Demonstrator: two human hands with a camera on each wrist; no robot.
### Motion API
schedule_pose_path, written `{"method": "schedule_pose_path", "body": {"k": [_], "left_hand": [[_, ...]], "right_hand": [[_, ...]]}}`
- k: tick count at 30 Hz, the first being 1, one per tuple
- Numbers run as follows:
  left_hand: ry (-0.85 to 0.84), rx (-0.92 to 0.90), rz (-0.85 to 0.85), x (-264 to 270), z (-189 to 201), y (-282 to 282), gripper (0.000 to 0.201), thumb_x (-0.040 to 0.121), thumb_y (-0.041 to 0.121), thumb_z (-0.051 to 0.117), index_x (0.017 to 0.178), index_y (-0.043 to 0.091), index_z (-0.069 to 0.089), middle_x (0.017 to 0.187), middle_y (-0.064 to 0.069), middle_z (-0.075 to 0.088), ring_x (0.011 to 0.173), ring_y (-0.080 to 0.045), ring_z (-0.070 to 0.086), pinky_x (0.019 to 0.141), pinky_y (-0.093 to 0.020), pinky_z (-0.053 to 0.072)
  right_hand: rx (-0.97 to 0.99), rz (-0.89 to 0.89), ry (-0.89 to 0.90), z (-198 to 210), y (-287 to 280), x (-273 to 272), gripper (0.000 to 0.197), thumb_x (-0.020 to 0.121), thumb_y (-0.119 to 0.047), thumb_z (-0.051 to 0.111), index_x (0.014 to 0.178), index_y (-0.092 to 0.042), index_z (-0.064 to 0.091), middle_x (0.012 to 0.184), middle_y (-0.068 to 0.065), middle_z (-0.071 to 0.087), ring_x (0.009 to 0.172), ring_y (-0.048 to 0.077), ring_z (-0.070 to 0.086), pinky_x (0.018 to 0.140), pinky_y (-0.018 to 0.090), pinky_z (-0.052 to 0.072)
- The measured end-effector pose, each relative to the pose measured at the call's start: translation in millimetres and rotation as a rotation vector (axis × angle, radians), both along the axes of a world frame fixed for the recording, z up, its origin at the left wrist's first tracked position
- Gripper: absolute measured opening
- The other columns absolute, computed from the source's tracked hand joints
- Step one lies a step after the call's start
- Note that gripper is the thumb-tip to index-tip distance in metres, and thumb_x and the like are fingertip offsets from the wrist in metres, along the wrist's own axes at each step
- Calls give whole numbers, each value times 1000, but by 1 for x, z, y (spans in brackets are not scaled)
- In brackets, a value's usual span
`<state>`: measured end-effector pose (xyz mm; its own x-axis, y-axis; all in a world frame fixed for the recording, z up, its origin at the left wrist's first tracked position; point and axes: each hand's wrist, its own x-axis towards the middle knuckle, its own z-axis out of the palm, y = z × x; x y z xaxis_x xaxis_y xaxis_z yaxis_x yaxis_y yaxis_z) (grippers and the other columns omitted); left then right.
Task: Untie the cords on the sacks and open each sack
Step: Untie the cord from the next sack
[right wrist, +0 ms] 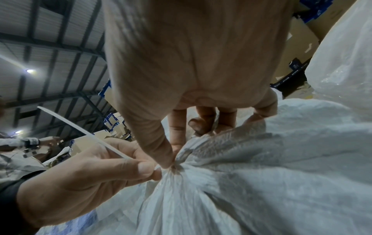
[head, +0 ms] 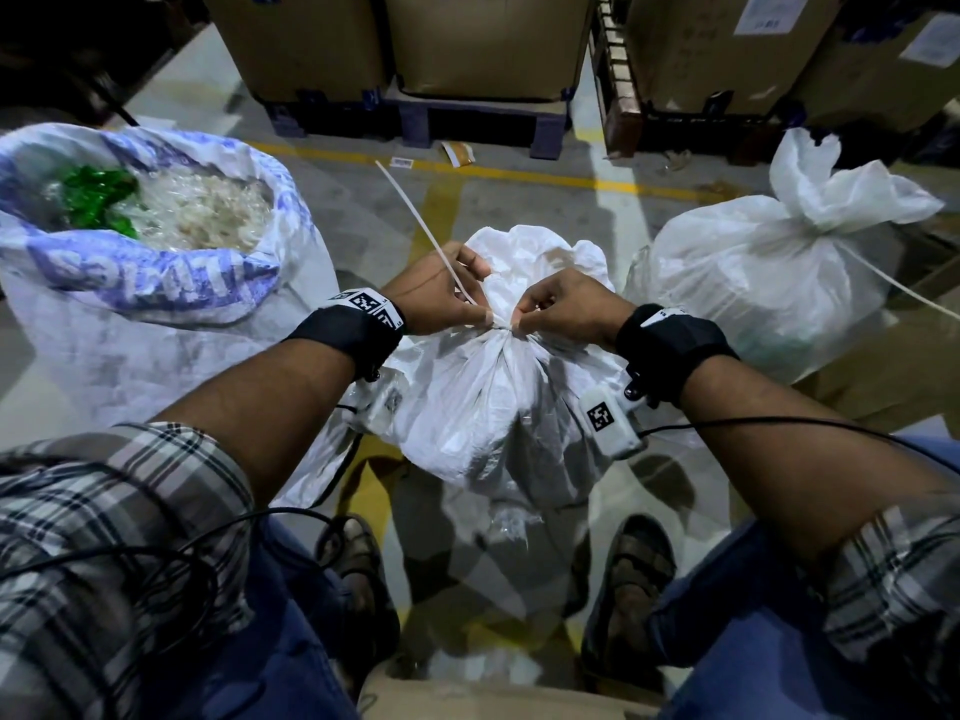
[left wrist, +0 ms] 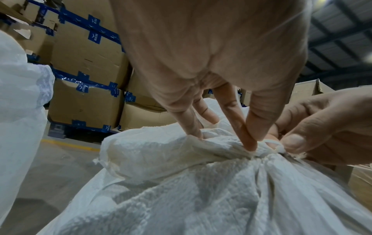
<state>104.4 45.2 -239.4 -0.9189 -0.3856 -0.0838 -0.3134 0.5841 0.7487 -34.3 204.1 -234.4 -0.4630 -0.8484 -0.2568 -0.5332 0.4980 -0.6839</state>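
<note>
A white woven sack (head: pixel 483 407) stands between my feet, its neck bunched and tied with a flat white cord (head: pixel 415 220). My left hand (head: pixel 480 317) pinches the cord at the knot, and the cord's loose end sticks up and away to the left. My right hand (head: pixel 519 319) pinches the knot from the other side. In the left wrist view my left fingers (left wrist: pixel 249 143) press into the knot (left wrist: pixel 275 147) on the sack (left wrist: pixel 201 198). In the right wrist view my right hand (right wrist: pixel 171 163) nips the gathered neck of the sack (right wrist: pixel 261 174) beside the cord (right wrist: pixel 80 128).
An open sack with blue print (head: pixel 156 283), showing clear and green plastic, stands at the left. A tied white sack (head: pixel 769 272) with a trailing cord sits at the right. Cardboard boxes on pallets (head: pixel 467 54) line the far side of the concrete floor. My sandalled feet flank the middle sack.
</note>
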Motion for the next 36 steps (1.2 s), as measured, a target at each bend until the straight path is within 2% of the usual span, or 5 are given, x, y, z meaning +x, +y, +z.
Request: {"method": "schedule_pose_path", "body": {"k": [11,17,20,26,36], "left_hand": [[5,6,-13,-2,-5,-2,47,74,12,86,108,12,54,85,4,75,91,-23,69,82,-32,54],[14,-50,-36,-2,-6,-4,17,77,14,84,88,10,72,113,5,63,94,-11,65,82,-24,50],[30,-82,-81,0,-4,-3,17,79,25,85,92,18,77,124,1,53,108,-4,56,90,-20,50],[23,-137,-175,1,-8,11,39,73,32,89,105,33,68,127,-2,43,130,-13,38,109,-24,39],[143,-321,-136,-3,-23,27,25,72,38,79,94,29,69,117,-3,37,98,-16,53,90,-30,51]], "right_hand": [[-4,-45,-15,-1,0,1,5,76,-18,78,78,-14,79,53,-15,61,49,-5,50,46,7,35],[5,-59,-1,-1,-2,4,8,77,-18,74,78,-11,78,61,-10,63,56,-1,52,58,19,40],[-13,-97,13,-4,-2,6,11,75,-19,71,74,-9,77,52,-12,59,48,-3,48,51,18,36],[-44,-96,-21,-6,0,2,12,78,-17,71,72,-6,74,59,-5,59,58,6,49,59,25,39],[0,3,56,-2,5,-2,9,81,-21,73,73,-18,71,60,-9,55,57,3,46,55,19,35]]}}
